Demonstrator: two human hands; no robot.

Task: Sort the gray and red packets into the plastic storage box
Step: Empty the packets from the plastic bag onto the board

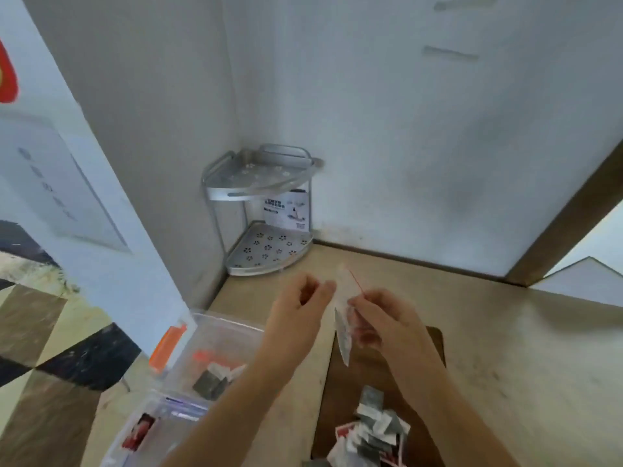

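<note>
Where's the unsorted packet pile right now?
Head view, bottom right: the pile lies on the brown board, under the right forearm and right of the plastic box.
</note>
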